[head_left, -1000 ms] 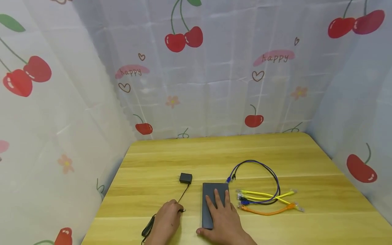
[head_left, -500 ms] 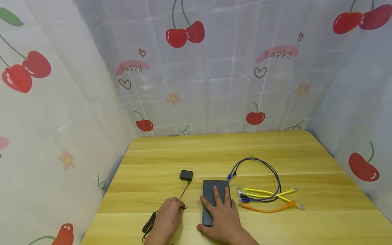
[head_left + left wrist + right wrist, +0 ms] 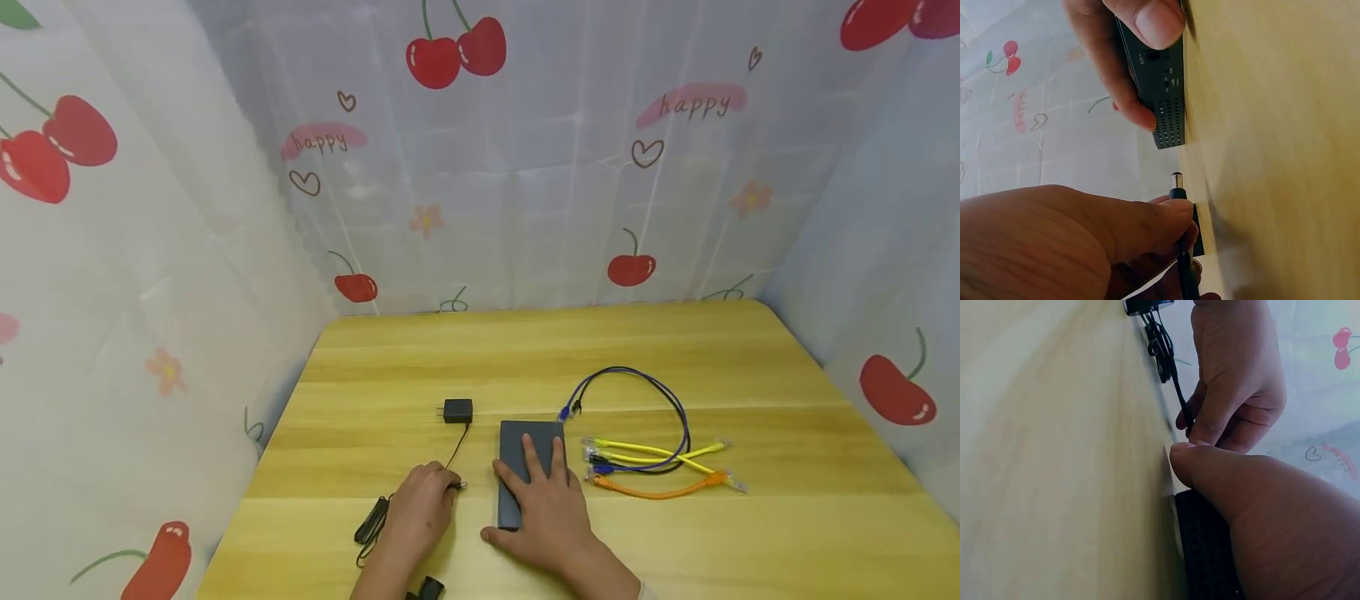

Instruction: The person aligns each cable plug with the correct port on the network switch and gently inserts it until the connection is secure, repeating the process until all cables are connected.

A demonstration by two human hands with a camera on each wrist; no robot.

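Note:
My left hand (image 3: 422,506) pinches a black barrel power plug (image 3: 1178,187) between thumb and fingers, its metal tip bare and a short gap away from a flat dark grey box (image 3: 517,442) like a network switch. Spread fingers of my right hand (image 3: 546,508) lie over the box top, with the thumb at its near left corner. On the side facing the left hand, the left wrist view shows a round power socket (image 3: 1155,55) beside the right thumb, and rows of vent holes. The plug's cord joins a black power adapter (image 3: 458,411) lying further back.
A coiled bundle of black cord (image 3: 371,521) lies left of the left hand. Right of the box are yellow network cables (image 3: 637,447), an orange one (image 3: 660,495), and looped blue and black ones (image 3: 684,417). Printed curtains (image 3: 525,208) enclose the wooden table (image 3: 420,350).
My left hand has moved slightly right, bringing the plug nearer the box. The right index finger has shifted onto the box's left edge. The head view has tilted down a little.

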